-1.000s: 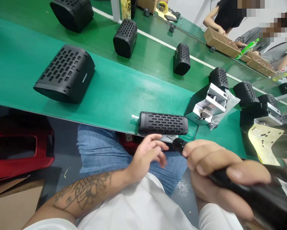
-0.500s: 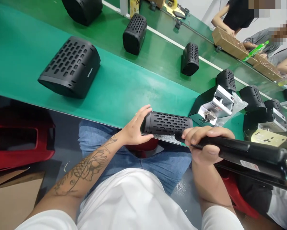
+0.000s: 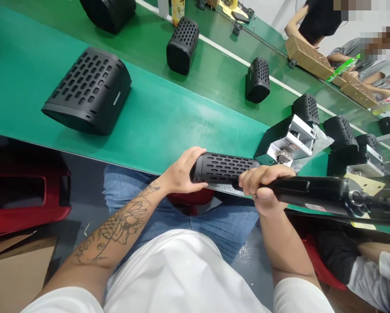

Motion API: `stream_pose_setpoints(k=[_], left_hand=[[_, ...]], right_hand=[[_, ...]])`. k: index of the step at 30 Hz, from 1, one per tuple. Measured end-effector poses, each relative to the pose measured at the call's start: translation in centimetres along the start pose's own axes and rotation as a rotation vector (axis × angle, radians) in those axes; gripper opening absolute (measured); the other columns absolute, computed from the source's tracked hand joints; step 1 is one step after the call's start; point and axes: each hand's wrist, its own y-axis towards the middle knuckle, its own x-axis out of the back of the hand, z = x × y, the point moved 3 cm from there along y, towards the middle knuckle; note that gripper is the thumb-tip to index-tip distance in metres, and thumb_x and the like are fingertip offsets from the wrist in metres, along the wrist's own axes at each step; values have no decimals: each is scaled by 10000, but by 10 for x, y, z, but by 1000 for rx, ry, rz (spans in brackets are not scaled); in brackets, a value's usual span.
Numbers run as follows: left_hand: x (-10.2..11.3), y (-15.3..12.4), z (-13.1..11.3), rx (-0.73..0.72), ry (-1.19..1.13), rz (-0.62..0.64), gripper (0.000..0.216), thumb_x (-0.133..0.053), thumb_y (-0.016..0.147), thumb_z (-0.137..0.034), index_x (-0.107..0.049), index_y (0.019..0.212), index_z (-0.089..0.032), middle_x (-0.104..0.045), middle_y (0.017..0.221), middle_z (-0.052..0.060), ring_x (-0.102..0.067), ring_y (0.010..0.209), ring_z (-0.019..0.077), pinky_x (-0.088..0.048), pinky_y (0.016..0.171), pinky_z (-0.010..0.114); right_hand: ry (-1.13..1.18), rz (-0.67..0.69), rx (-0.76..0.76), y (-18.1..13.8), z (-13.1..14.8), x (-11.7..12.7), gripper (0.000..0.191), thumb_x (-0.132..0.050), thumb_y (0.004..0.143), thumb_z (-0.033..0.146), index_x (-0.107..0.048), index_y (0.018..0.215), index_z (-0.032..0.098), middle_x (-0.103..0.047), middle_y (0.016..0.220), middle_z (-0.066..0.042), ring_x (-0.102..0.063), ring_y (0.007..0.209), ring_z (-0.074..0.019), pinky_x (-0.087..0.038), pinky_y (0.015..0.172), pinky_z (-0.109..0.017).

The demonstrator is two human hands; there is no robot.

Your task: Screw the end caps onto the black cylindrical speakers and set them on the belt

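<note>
Head view. The casing, a black perforated block with rounded edges, lies on its side at the near edge of the table. The left hand forms a wide C about the casing's left end, thumb on the near side and fingers on the far side, holding it. The right hand is closed around the front of a driver, whose nose meets or nearly meets the casing's near right corner; the tip is hidden.

Progress: the casing is braced and the driver brought to it, so work on this piece appears under way. Whether any screw is seated, or how many places are left, cannot be told.

Materials: the casing looks like matt moulded plastic, pierced by staggered rows of slots; the driver is a smooth, glossy black cylinder with a pale label. The table is a slightly shiny green sheet. A larger-looking shell, slotted likewise and lettered in white, rests to the left. Beyond the casing's right end stands an angular black-and-silver metal box.
</note>
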Motion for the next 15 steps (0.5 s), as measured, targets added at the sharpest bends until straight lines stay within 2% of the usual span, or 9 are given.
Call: stream_pose_setpoints(k=[6,10,13,15], left_hand=[[3,1,2,-9,47,15,1176,-1063,928,-446,-460,1918,-252,-662,1827,238,-670,1737,515,-582,1497,721],[5,-4,8,-25,93,21,1153,-1032,971,-487,-436,1930,-255,-656,1832,242,-676,1733,511,-605,1475,718],[5,-9,13,-32,118,6,1153,-1031,987,-529,-435,1938,-267,-660,1831,239,-688,1721,514,-618,1461,723],[3,-12,16,-36,123,-9,1157,-1036,996,-557,-436,1945,-279,-668,1824,235,-697,1711,515,-625,1451,731]], right_hand=[[15,52,-53,-3,-12,5,380,-1049,1024,449,-713,917,307,-653,612,102,-590,435,-127,-612,519,-277],[-18,49,-139,-14,-25,8,503,-1058,972,657,-706,904,305,-647,608,93,-567,435,-136,-594,503,-306],[-47,-59,-175,-11,-20,21,582,-1054,939,785,-720,963,309,-640,616,104,-574,441,-145,-617,531,-335],[-83,-213,-101,1,-7,46,570,-1005,983,814,-735,1053,316,-617,618,130,-553,416,-138,-612,520,-330]])
